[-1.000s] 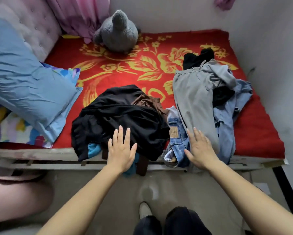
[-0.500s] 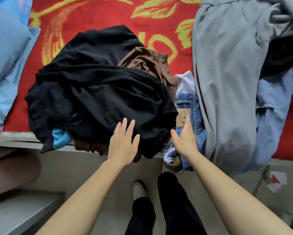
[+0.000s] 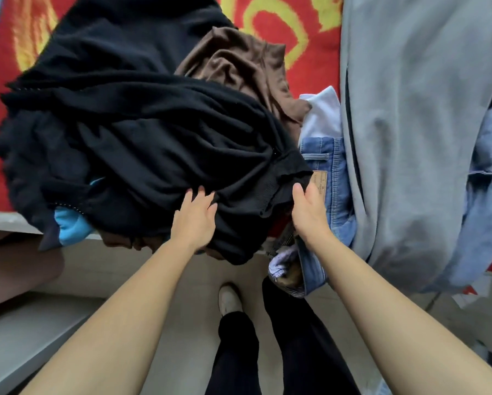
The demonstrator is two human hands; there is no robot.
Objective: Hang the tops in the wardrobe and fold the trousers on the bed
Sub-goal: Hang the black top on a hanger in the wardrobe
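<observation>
On my left, the bulky black knitted garment [image 3: 142,132], which I take for a top, sags over the pale bed edge [image 3: 5,220], with a scrap of turquoise cloth [image 3: 71,226] poking out beneath it. So much of it overhangs that a careless tug could tip the whole bundle onto the floor. My left hand [image 3: 195,216] lies flat on its near slope, fingers straight and holding nothing, their tips sunk a little into the folds. Just behind the black cloth a crumpled brown jersey top [image 3: 239,64] rests on the red and yellow blanket [image 3: 267,24]. It touches the black one and could be dragged along if I lift. My right hand [image 3: 308,212] meets the ribbed hem at the bundle's right edge. The thumb shows against the hem, but the fingers are hidden, so I cannot tell whether I am pinching it. Touching that hand on the right are the blue denim jeans [image 3: 330,172], also hanging off the edge, and a snagged hem might pull them down. Beyond them lie the grey trousers [image 3: 410,124], still unfolded.
</observation>
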